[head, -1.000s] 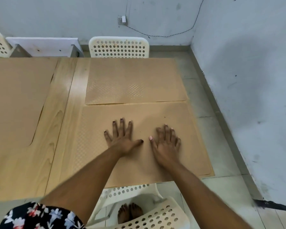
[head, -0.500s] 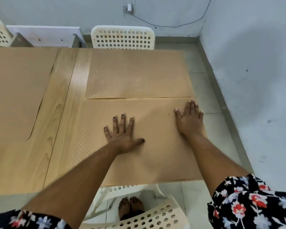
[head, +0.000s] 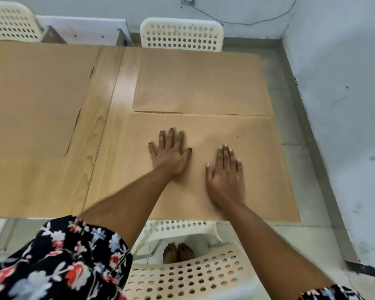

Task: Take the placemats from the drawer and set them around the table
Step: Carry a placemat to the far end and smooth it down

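A tan placemat (head: 266, 169) lies flat at the near right end of the wooden table (head: 108, 109). My left hand (head: 171, 154) presses flat on its middle, fingers spread. My right hand (head: 225, 176) lies flat on it just to the right, palm down, holding nothing. A second tan placemat (head: 199, 83) with a dotted texture lies beyond it, their edges meeting. A third, larger tan placemat (head: 35, 94) covers the table's left part. No drawer is in view.
A white perforated chair (head: 180, 34) stands at the table's far side, another chair (head: 9, 22) at the far left. A third chair (head: 188, 276) is right below me, by my feet. A grey wall (head: 344, 94) runs close along the right; a white cabinet (head: 80, 29) stands behind the table.
My right hand slid out to the mat's far right edge, then came back toward the middle beside my left hand. My left hand stayed pressed in place.
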